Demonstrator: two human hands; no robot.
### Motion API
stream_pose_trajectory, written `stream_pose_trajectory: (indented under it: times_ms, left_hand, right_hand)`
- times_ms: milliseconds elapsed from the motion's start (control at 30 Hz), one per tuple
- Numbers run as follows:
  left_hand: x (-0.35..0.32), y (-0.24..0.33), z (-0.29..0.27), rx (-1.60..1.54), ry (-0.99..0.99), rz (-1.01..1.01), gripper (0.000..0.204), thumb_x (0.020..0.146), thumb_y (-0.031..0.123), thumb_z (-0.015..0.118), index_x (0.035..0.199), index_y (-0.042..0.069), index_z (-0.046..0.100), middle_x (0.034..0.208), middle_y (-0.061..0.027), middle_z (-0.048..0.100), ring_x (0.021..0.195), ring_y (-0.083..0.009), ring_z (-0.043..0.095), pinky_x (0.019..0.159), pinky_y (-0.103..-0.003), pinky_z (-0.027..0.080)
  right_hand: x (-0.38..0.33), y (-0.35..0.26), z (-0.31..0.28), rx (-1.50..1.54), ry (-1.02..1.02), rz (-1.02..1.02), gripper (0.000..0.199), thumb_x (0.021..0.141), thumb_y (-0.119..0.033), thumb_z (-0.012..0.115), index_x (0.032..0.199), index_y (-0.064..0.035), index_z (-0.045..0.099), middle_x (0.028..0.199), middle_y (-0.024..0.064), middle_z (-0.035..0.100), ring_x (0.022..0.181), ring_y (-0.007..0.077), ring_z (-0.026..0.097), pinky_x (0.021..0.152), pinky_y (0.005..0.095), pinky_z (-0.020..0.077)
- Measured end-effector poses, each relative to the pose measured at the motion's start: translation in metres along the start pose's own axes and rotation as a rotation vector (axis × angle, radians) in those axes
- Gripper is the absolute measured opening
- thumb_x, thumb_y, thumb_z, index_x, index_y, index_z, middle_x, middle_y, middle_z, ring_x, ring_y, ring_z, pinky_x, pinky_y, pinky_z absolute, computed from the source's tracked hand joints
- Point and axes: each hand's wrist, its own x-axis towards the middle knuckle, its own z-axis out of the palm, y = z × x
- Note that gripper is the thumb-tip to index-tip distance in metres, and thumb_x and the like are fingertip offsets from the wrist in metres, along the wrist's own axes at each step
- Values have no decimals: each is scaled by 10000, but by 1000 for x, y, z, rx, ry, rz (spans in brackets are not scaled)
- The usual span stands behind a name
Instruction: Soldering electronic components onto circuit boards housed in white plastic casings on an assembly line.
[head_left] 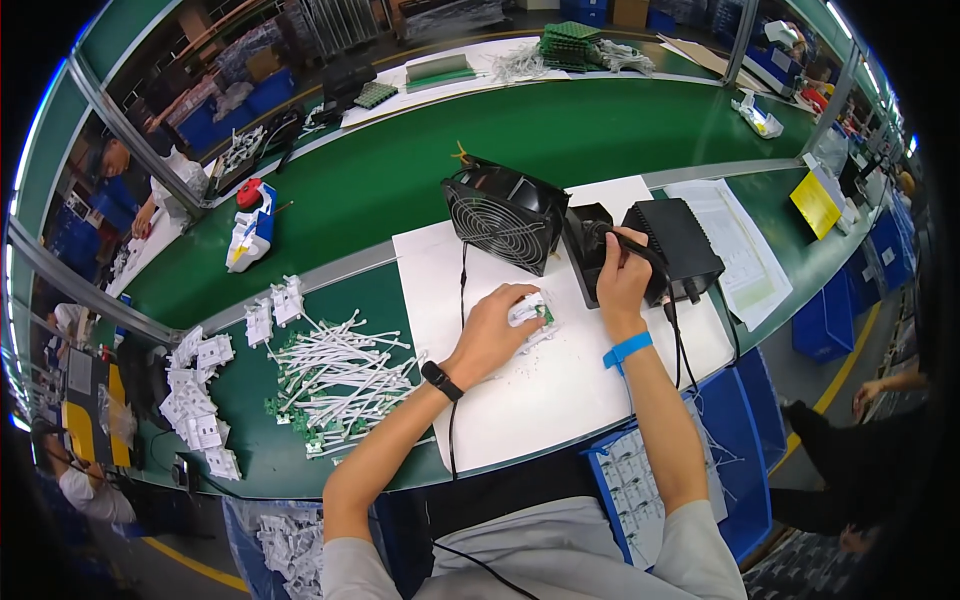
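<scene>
On the white sheet [480, 420], my left hand [490, 335] holds a small white plastic housing with a green circuit board [541, 311] between thumb and fingers. My right hand [625, 280] is closed round the black handle of a soldering iron [640, 247], right at its black stand [580, 262]; the iron's tip is hidden there. A dark cord runs from the iron past my wrist. Behind the housing stands a black fan [505, 215] with a round wire guard. To the right of the stand is a black soldering station box [678, 248].
White wires with green boards [340, 380] lie heaped at left, beside stacked white housings [195, 405]. Printed sheets [730, 250] lie at right. Below the bench edge are a blue bin [750, 480] and a blue-edged tray of white parts [635, 490]. A green belt [370, 190] runs behind.
</scene>
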Motion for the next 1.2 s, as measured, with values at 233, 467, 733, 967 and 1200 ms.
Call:
stream_pose_trajectory:
  times_ms: [233, 467, 733, 967, 1200]
  left_hand:
    - [-7, 11, -1, 174, -16, -19, 425, 900, 233, 736, 1262, 20, 666, 1138, -165, 624, 1071, -324, 588, 962, -385, 465]
    - [-25, 20, -4, 285, 79, 52, 473, 885, 217, 744, 1254, -57, 631, 1166, -182, 584, 1090, -347, 531, 980, -409, 442]
    - [-53, 8, -19, 473, 44, 158, 506, 845, 110, 725, 1302, 0, 538, 1334, -203, 560, 1297, -385, 488, 1144, -452, 374]
    - [-59, -5, -24, 386, -27, 141, 437, 860, 7, 671, 1281, 86, 582, 1437, -204, 497, 1380, -397, 453, 1116, -455, 439]
    - [-56, -6, -28, 467, -63, 242, 448, 832, -28, 662, 1259, 102, 628, 1406, -235, 490, 1360, -442, 459, 1066, -464, 473]
  right_hand:
    - [-3, -17, -22, 35, 40, 27, 125, 992, -64, 659, 1078, 22, 629, 983, 89, 640, 801, 114, 632, 674, 247, 518]
    - [-36, -23, -66, 157, 139, -56, 94, 999, -29, 558, 1086, 4, 568, 1018, 87, 571, 911, 164, 551, 856, 286, 465]
    - [-61, -34, -54, 314, -63, 41, 116, 941, -30, 656, 1035, -40, 587, 907, 28, 588, 673, 50, 477, 574, 196, 383]
    - [-72, -31, -49, 403, -191, 152, 119, 927, -5, 677, 1016, -35, 604, 919, 22, 588, 695, 43, 501, 574, 193, 392]
    - [-71, -37, -47, 420, -219, 170, 115, 937, 0, 670, 1031, -30, 609, 905, 22, 588, 688, 40, 493, 566, 194, 384]
